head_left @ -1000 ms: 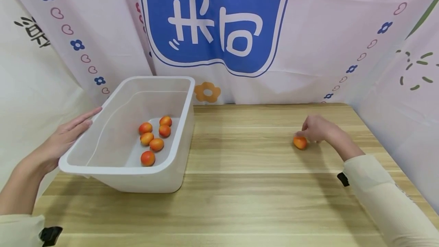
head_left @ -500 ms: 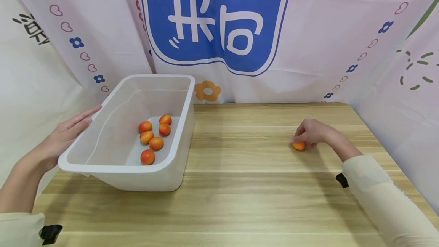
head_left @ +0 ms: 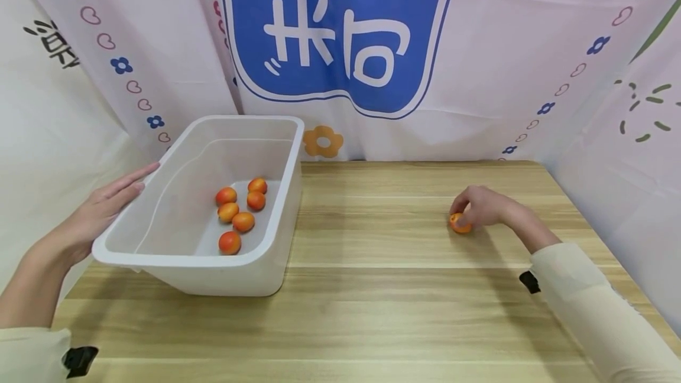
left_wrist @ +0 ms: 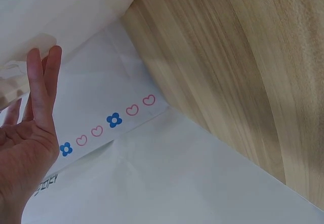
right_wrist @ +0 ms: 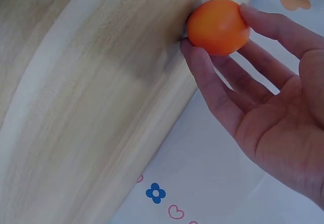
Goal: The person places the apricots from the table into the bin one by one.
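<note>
My right hand (head_left: 481, 205) pinches a small, round orange fruit (head_left: 460, 223) between thumb and fingers on the right side of the wooden table. In the right wrist view, the smooth orange fruit (right_wrist: 218, 27) lies between the thumb and fingertips, close to the wood. Straight fingers of my left hand (head_left: 103, 211) rest against the left rim of a white plastic tub (head_left: 242, 279). The left wrist view has that hand (left_wrist: 30, 138) with fingers extended against the tub's outer side. Several orange-red fruits (head_left: 243, 222) lie on the tub's floor.
The wooden table (head_left: 383, 312) reaches back to a white curtain (head_left: 484, 75) with a blue printed panel (head_left: 340, 34). White cloth hangs on both sides, with the tub close to the left one.
My right hand has come slightly left and nearer, and the fruit has shifted left with it and turned. The left hand and tub stay in place.
</note>
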Action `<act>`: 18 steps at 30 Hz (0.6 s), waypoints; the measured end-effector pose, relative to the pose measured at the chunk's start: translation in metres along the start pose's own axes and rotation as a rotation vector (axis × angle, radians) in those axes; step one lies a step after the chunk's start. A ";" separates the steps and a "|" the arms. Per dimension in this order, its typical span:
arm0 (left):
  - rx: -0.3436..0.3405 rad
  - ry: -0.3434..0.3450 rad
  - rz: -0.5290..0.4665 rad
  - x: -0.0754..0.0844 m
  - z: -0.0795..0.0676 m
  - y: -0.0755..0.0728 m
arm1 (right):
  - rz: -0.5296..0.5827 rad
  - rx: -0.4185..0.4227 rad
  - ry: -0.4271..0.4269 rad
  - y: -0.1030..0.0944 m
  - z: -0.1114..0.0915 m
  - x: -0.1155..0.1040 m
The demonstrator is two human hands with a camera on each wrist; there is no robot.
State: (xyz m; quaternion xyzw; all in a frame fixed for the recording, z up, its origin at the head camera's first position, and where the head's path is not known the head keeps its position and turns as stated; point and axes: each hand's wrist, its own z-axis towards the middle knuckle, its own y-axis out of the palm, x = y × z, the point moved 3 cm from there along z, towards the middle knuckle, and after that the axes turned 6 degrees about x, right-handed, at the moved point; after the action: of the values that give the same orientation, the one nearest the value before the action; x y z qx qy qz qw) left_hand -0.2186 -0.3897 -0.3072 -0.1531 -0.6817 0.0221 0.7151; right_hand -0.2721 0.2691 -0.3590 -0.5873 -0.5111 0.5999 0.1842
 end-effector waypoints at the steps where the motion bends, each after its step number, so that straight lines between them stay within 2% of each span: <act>1: 0.002 -0.002 0.002 0.000 0.000 0.000 | -0.010 0.008 -0.007 0.000 0.000 -0.001; 6: 0.014 -0.014 0.069 0.001 0.001 -0.001 | -0.068 0.048 -0.054 0.001 0.001 -0.003; 12: 0.022 -0.002 0.133 0.000 0.002 -0.004 | -0.054 0.088 -0.120 0.001 0.003 -0.009; 15: 0.022 -0.003 0.140 -0.001 0.002 -0.004 | -0.035 0.104 -0.142 0.001 0.005 -0.011; 18: 0.011 0.003 0.097 -0.001 0.001 -0.004 | -0.021 0.114 -0.159 0.001 0.007 -0.014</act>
State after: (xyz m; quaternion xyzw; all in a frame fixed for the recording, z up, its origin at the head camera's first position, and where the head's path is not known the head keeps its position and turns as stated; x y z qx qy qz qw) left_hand -0.2200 -0.3931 -0.3072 -0.1822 -0.6723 0.0604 0.7150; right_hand -0.2746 0.2546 -0.3536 -0.5210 -0.4951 0.6709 0.1825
